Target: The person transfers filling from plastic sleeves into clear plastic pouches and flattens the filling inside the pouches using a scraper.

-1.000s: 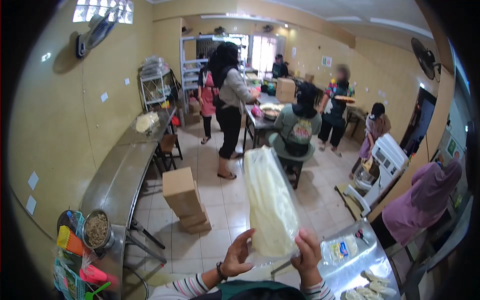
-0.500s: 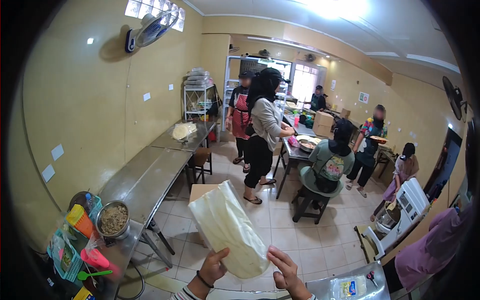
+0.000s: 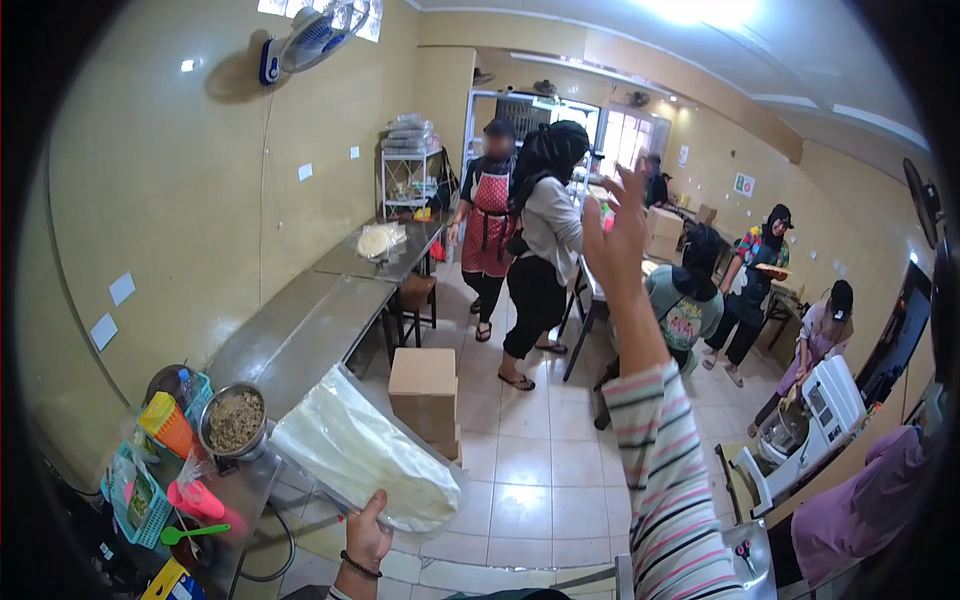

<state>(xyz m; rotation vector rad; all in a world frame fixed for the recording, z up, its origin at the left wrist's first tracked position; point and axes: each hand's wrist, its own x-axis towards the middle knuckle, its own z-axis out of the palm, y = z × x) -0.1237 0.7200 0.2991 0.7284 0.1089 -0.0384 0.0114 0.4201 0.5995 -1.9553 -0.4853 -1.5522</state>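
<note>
A clear plastic bag with a pale, flat, creamy-looking content (image 3: 370,455) is held by my left hand (image 3: 368,535), thumb over its lower edge. The bag tilts toward the steel table on the left. My right hand (image 3: 620,225) is raised high in front of me, fingers spread and nothing in them, well apart from the bag. Its striped sleeve (image 3: 670,470) covers part of the room behind.
Steel table (image 3: 290,340) along the left wall bears a bowl of minced filling (image 3: 235,420), baskets (image 3: 150,505) and a green spoon (image 3: 195,533). Cardboard boxes (image 3: 424,390) stand on the floor. Several people are around, one in a red apron (image 3: 488,220); a mixer (image 3: 815,410) stands right.
My right hand has left the bag and risen. My left hand has moved left and down with the bag. The person in the red apron has come nearer.
</note>
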